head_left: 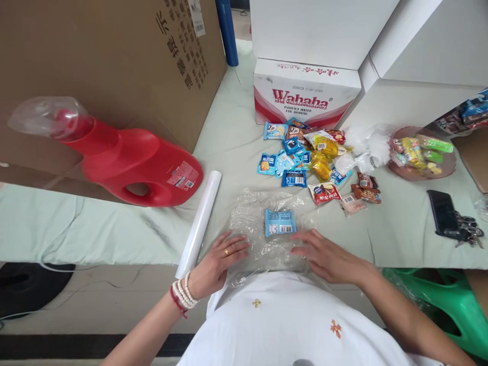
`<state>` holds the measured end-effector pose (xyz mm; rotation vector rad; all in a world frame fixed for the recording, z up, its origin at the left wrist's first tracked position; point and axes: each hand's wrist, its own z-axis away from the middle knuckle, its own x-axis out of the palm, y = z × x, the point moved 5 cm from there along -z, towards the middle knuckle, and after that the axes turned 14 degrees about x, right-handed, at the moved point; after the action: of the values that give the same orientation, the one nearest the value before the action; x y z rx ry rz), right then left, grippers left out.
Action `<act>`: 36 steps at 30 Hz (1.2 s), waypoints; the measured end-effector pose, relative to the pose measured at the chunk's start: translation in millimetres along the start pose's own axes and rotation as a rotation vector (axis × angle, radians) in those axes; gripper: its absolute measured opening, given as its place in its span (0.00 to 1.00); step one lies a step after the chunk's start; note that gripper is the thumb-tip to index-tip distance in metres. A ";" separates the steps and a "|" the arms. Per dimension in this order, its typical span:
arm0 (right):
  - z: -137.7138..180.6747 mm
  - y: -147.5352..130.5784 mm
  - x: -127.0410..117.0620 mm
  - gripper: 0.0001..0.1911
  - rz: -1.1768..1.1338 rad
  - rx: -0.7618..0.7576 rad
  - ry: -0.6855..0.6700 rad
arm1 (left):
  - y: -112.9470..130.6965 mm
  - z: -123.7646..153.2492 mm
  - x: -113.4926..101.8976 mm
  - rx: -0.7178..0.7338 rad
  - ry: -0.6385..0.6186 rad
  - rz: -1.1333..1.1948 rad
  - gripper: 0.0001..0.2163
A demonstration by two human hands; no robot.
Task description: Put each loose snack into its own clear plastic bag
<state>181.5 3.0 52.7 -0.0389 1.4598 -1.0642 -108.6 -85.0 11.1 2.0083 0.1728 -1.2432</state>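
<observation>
A sheet of clear plastic film lies spread at the table's front edge. On it rests a light-blue snack packet, flat, with its barcode side up. My left hand lies on the film's left side, fingers stretched out, a ring on one finger. To the right, my right hand reaches over the film with extended fingers, the fingertips close to the packet's lower right corner; whether they touch it I cannot tell. Left of the film lies a white roll of plastic wrap.
Several snack packets are heaped behind the film, before a Wahaha carton. A pink bowl of snacks, a phone and keys are at right. At left stand a red jug and a large cardboard box.
</observation>
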 end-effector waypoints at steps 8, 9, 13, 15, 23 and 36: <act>34.3 25.5 37.3 0.17 0.014 0.118 -0.013 | -4.5 3.5 2.9 -0.049 -0.164 0.023 0.39; 34.8 29.0 29.3 0.15 -0.073 0.124 0.006 | -6.2 3.8 2.0 -0.048 -0.163 0.035 0.37; 8.0 28.2 -9.3 0.15 -0.165 0.251 0.283 | -10.2 2.3 0.1 -0.033 -0.082 0.081 0.25; -23.8 17.7 -12.7 0.23 0.006 0.322 0.302 | -12.6 -0.8 1.2 -0.067 -0.010 0.058 0.17; -73.2 -3.6 -15.7 0.28 0.233 0.400 0.175 | -13.7 -2.2 12.3 -0.143 0.065 -0.106 0.12; 32.4 7.1 38.2 0.33 0.140 0.011 0.086 | 19.6 10.4 4.4 0.033 -0.054 -0.169 0.23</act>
<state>202.4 -34.0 25.3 0.1170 1.5110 -0.9698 -104.4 -106.8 15.3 2.0194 0.3021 -1.4130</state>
